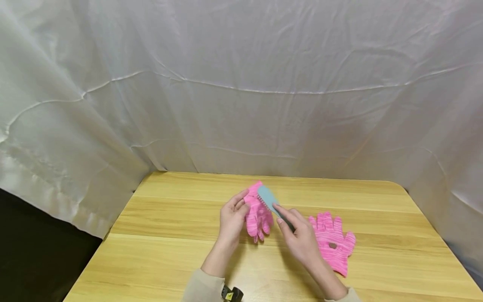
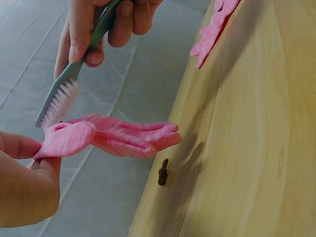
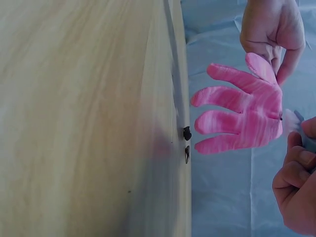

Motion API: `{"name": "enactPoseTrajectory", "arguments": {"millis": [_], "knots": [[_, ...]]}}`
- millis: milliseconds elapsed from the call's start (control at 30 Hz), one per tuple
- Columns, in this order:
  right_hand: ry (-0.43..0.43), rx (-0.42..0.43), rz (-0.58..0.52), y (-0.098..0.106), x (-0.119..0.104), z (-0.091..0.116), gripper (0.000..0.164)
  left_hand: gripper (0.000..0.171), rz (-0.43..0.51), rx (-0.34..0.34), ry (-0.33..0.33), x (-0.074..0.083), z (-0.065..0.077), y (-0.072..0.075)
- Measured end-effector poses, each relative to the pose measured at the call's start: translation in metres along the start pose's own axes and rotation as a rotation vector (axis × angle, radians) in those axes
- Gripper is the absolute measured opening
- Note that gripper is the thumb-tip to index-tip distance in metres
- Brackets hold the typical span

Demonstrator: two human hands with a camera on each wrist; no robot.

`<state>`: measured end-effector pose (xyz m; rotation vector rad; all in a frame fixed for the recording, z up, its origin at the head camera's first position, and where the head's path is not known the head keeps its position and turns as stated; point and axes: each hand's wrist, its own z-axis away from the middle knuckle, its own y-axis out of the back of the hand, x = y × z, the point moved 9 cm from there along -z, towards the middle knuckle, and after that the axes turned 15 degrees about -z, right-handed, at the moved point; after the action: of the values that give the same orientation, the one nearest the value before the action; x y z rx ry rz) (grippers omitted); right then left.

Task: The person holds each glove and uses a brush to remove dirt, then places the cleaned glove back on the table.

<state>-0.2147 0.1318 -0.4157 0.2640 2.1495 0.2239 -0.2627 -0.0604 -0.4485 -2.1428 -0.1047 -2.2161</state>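
Observation:
My left hand point(image 1: 231, 218) pinches a pink knit glove point(image 1: 253, 216) by its cuff, and the glove's fingers hang down over the table. In my right hand point(image 1: 302, 239) is a brush point(image 1: 267, 196) with a blue-green back and handle, gripped by the handle. Its pale bristles point(image 2: 60, 104) face the glove right at the cuff in the left wrist view. A small dark speck point(image 3: 281, 118) shows near the glove's cuff edge in the right wrist view. The second pink glove point(image 1: 341, 251) lies flat on the table, partly behind my right forearm, with a brown clump point(image 1: 332, 246) on it.
Small dark brown lumps point(image 3: 186, 133) lie on the wooden table point(image 1: 158, 251) beneath the held glove. Pale grey curtain point(image 1: 241, 126) hangs behind the table and along both sides. A black device point(image 1: 232, 293) is strapped at my left wrist.

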Motion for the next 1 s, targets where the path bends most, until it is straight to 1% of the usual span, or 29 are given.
{"name": "enactPoseTrajectory", "arguments": {"millis": [233, 433, 700, 833, 1000], "knots": [[0.046, -0.036, 0.003, -0.0038, -0.0017, 0.0014, 0.047, 0.045, 0.021, -0.015, -0.019, 0.0009, 0.0024, -0.0044], [0.02, -0.048, 0.019, -0.0046, -0.0007, 0.0003, 0.049, 0.045, 0.06, -0.02, -0.007, -0.0007, 0.0024, -0.0048], [0.024, -0.029, 0.052, -0.003, 0.0004, -0.0014, 0.045, 0.046, 0.091, -0.001, 0.013, -0.0027, 0.0019, -0.0033], [0.019, -0.023, 0.066, -0.0022, 0.0008, -0.0013, 0.044, 0.047, 0.103, 0.008, 0.014, -0.0011, 0.0022, -0.0025], [0.011, -0.018, 0.067, -0.0016, 0.0011, -0.0009, 0.044, 0.047, 0.114, 0.01, 0.026, -0.0012, 0.0022, -0.0016]]}}
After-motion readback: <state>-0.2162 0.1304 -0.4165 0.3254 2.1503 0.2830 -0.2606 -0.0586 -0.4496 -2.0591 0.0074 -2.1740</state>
